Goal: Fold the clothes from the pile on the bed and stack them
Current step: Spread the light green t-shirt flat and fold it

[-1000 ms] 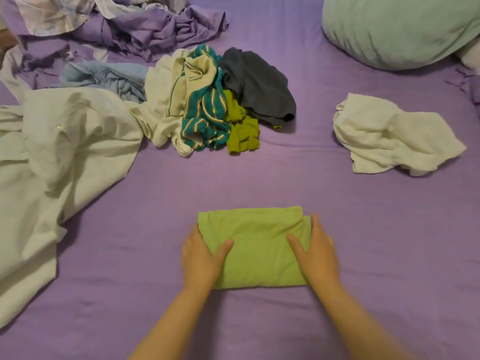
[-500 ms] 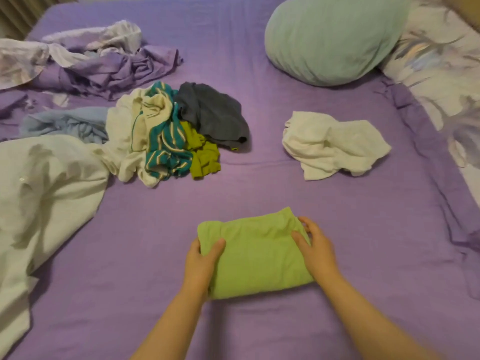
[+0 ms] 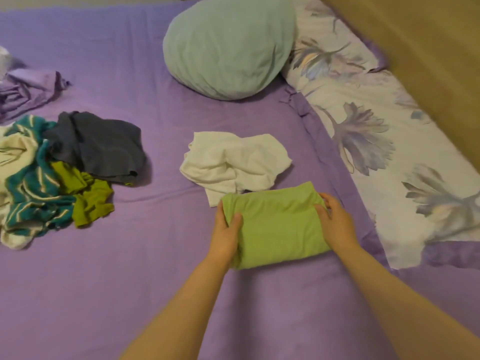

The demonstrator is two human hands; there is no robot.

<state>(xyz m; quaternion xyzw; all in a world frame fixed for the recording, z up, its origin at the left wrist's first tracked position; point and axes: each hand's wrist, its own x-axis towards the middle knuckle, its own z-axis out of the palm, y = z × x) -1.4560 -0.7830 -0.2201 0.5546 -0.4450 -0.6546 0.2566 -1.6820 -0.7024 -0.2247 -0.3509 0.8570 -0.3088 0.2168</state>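
The folded light-green garment sits between the two hands, its long axis running roughly from one hand to the other and tilted a little, the right end farther from the person than the left. The left hand grips the left end, thumb curled over the top face and fingers tucked out of sight beneath or behind the edge; the right hand grips the right end the same way, thumb on top and fingertips curling round the far right corner. Whether the bundle is lifted clear of the purple bed or just resting on it cannot be told. Just beyond the hands, touching or slightly overlapped by the far edge of the green bundle, lies a crumpled white garment. The unfolded pile lies well off to the left of the left hand: a dark grey garment, a teal striped garment and an olive-green garment. Judging by this, the bundle is being set down to start the stack; open bed lies right of the right hand, so the move likely goes that way, with both hands equally placed.
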